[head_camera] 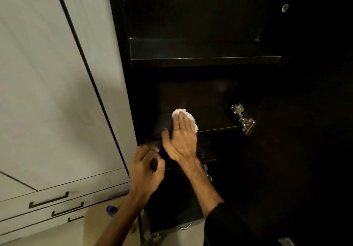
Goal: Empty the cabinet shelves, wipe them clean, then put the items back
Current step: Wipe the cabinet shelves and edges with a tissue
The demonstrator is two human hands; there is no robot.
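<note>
A dark cabinet stands open with bare shelves. My right hand lies flat with straight fingers on a white cloth, pressing it onto the middle shelf. The upper shelf holds nothing. My left hand is lower, at the front edge of the shelf below. Its fingers curl around a small dark object that I cannot make out.
White cupboard doors and drawers with dark handles fill the left. Metal hinges sit on the cabinet's right side, by the open dark door. A purple-topped item rests on a tan surface below.
</note>
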